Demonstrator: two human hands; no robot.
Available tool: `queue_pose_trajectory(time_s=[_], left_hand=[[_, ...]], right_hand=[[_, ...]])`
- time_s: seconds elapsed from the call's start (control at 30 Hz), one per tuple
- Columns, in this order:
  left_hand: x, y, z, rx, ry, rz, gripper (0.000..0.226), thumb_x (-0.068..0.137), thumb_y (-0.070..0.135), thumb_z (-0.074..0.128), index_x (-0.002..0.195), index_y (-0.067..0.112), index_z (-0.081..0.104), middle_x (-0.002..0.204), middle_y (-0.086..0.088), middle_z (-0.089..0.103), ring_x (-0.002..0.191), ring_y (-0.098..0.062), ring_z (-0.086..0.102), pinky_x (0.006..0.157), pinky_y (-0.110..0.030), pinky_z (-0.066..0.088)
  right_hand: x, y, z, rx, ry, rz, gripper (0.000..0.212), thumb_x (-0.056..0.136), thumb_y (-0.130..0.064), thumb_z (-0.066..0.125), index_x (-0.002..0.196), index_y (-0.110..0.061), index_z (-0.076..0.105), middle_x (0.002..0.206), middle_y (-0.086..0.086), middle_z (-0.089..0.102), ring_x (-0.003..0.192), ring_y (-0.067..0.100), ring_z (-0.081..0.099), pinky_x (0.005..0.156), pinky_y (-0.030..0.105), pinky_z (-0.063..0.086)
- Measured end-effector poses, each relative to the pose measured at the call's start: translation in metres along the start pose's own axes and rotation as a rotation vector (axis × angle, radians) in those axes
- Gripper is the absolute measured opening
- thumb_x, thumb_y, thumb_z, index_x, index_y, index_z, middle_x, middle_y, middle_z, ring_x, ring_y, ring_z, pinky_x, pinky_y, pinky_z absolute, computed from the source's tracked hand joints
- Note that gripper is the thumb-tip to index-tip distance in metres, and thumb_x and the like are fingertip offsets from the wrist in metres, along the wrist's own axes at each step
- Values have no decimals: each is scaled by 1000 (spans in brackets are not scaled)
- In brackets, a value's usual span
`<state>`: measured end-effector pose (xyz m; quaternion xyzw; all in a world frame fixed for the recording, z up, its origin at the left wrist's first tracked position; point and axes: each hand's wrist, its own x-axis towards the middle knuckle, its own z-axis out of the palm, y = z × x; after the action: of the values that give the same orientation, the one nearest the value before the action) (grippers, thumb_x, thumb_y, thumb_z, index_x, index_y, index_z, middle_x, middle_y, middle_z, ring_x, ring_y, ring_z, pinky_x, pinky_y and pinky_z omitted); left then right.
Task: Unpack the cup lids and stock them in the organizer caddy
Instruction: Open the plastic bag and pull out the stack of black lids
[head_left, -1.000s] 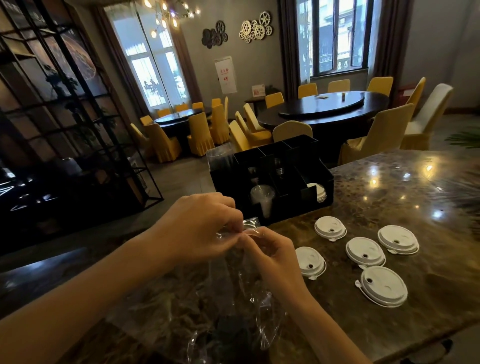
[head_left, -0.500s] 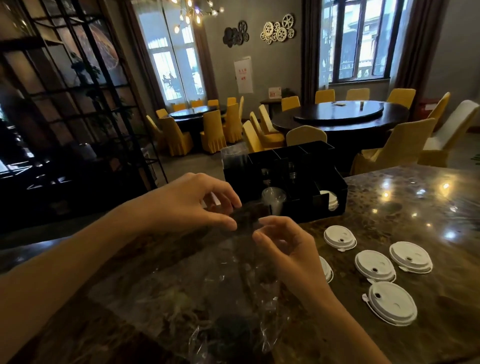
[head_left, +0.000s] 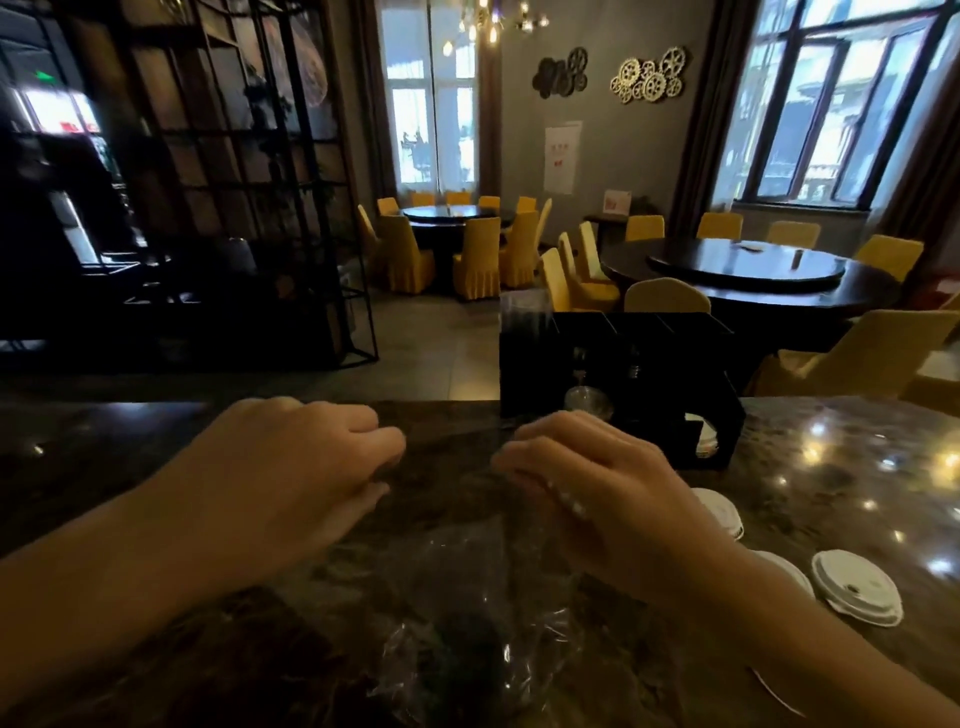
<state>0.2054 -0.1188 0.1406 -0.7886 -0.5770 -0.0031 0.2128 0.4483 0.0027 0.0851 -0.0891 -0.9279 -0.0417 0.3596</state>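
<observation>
Both hands, left hand (head_left: 291, 467) and right hand (head_left: 587, 488), pinch the clear bag (head_left: 467, 597); cup lids (head_left: 857, 587) lie right of them.

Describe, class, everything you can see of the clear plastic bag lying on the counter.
The clear plastic bag is thin, crinkled film, see-through enough for the dark marble counter to show under it. It lies slack between the two forearms. The left hand and right hand each pinch its far edge, apart. No lids are visible inside it.
</observation>
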Motion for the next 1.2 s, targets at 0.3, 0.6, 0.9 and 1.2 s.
queue_pose_trajectory(time_s=[0.3,0.6,0.9,1.2], left_hand=[[1,5,9,-164,-229,-161,19,97,40,56,115,42,64,105,15,66,99,-4,63,88,-31,55],[26,28,39,201,-318,109,55,86,57,64,133,28,58,142,-1,52,129,-26,35,89,-43,42],[20,29,61,322,-448,281,69,88,80,30,146,44,43,169,-11,-3,132,-31,-50,87,-64,-46],[28,46,95,327,-602,317,63,90,67,48,149,46,38,163,-22,-22,140,-42,-43,94,-75,-31]], right_hand=[[65,3,3,-134,-791,-28,36,103,-20,58,138,-22,55,117,0,68,101,13,67,65,11,45],[64,-6,24,-349,-1006,-202,78,86,-56,72,153,-39,38,155,-1,44,142,27,37,110,48,43],[33,6,29,-375,-1079,-195,89,84,-73,61,158,-47,20,173,5,-4,157,30,-15,124,50,-9],[9,9,63,-501,-1196,-209,91,88,-74,55,162,-39,14,171,6,-14,154,36,-22,127,54,-7]])
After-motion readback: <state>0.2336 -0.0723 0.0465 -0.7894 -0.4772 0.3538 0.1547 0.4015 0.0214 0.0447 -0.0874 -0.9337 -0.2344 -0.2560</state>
